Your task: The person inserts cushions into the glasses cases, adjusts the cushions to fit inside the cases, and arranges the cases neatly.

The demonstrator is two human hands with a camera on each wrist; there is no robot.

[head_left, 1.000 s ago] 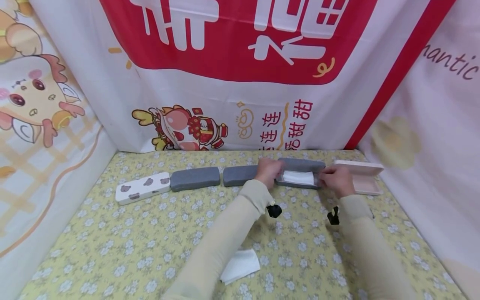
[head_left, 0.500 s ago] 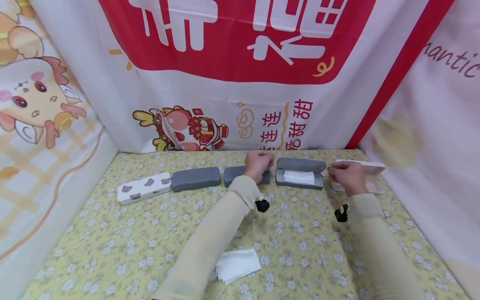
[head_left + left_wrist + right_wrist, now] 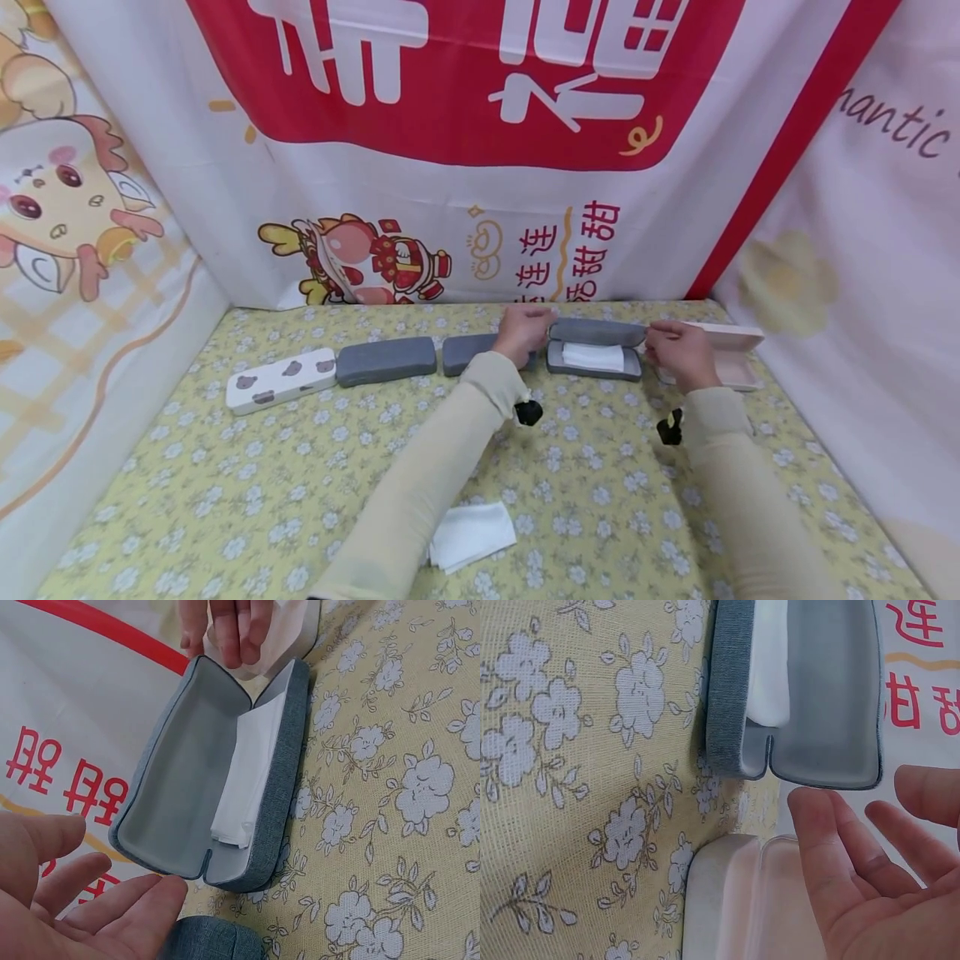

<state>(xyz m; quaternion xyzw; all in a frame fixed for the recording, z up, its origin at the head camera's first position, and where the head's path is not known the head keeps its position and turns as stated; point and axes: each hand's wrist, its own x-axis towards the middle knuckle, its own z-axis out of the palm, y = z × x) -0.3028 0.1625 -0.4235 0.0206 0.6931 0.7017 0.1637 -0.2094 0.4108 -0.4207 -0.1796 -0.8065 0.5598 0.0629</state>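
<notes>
A grey glasses case (image 3: 596, 332) lies with its lid raised. Inside it rests a folded white cloth (image 3: 592, 357). My left hand (image 3: 522, 333) is at the case's left end, partly over a closed grey case (image 3: 467, 350). In the left wrist view its loosely extended fingers (image 3: 131, 907) come near the lid's corner; whether they touch is unclear. At the opposite end is my right hand (image 3: 682, 354), overlapping an open pink case (image 3: 738, 368). The right wrist view has its fingertips (image 3: 810, 806) just beside the lid's lower edge, contact uncertain. Neither hand holds anything.
Further left in the row are another closed grey case (image 3: 386, 361) and a white case with bear prints (image 3: 281, 382). A white cloth (image 3: 474, 536) lies near my left forearm on the flowered tablecloth (image 3: 600, 500). A printed curtain (image 3: 480, 150) hangs behind.
Both hands were at the case's ends one second ago, drew apart by half a second ago, and now have come back toward it. The lid stays raised with the cloth inside.
</notes>
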